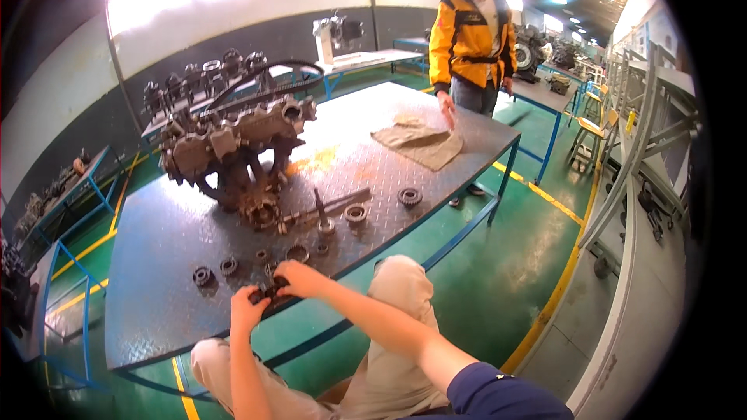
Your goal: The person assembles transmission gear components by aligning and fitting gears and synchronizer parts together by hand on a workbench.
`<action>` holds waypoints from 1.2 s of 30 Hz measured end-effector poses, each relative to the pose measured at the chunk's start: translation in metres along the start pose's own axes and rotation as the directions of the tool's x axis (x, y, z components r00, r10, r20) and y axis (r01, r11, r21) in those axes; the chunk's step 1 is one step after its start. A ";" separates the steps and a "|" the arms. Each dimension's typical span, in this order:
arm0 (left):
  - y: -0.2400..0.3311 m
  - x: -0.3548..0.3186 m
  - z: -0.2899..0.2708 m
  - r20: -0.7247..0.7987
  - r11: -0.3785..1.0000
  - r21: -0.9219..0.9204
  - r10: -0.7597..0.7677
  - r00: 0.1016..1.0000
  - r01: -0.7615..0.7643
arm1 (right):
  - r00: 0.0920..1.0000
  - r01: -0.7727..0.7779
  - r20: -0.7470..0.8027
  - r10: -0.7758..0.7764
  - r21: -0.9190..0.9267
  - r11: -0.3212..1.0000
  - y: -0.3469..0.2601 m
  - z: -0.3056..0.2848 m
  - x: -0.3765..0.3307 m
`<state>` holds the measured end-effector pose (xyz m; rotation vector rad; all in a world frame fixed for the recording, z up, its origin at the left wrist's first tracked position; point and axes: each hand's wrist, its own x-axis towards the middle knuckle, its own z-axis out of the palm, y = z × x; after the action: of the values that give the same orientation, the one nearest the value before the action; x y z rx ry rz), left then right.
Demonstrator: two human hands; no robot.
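Small dark gear part (267, 291) — held at the near edge of the steel table (156, 295), directly between the person's two hands, just above the knees. Head view: the left hand (247, 311) grips the part from its lower left, fingers curled closed around it; the right hand (299, 278) closes on it from the upper right, so both hands touch it and neither is clearly nearer. The part's long axis appears to run roughly from left hand to right hand, slanting slightly up toward the right, though it is too small and dark to tell its form exactly. Loose round gears and bearings (227, 265) lie on the tread-plate surface just beyond the hands, with more rings (355, 213) and a shaft (320, 210) further in. A large engine assembly (233, 144) stands well apart toward the table's far left — a belt looped over its top. At the far side a second person in a yellow jacket (471, 35) rests a hand on a tan cloth (420, 142).
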<state>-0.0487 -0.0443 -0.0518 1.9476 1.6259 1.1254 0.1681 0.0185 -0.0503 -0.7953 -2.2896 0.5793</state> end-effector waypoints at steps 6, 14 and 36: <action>0.013 0.000 -0.001 0.019 0.997 0.079 -0.008 1.000 0.006 | 0.999 -0.044 0.002 0.044 0.061 0.997 -0.005 -0.009 -0.003; 0.032 0.002 0.004 -0.026 0.993 -0.025 0.112 0.993 -0.112 | 0.993 0.042 -0.107 -0.042 0.005 0.999 -0.015 -0.019 -0.002; 0.025 0.003 -0.008 -0.007 0.996 0.087 -0.032 0.999 0.033 | 0.998 -0.057 0.029 0.058 -0.047 0.997 -0.004 -0.002 -0.004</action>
<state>-0.0385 -0.0493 -0.0285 1.9652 1.7305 1.0654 0.1701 0.0133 -0.0480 -0.8828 -2.3218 0.5693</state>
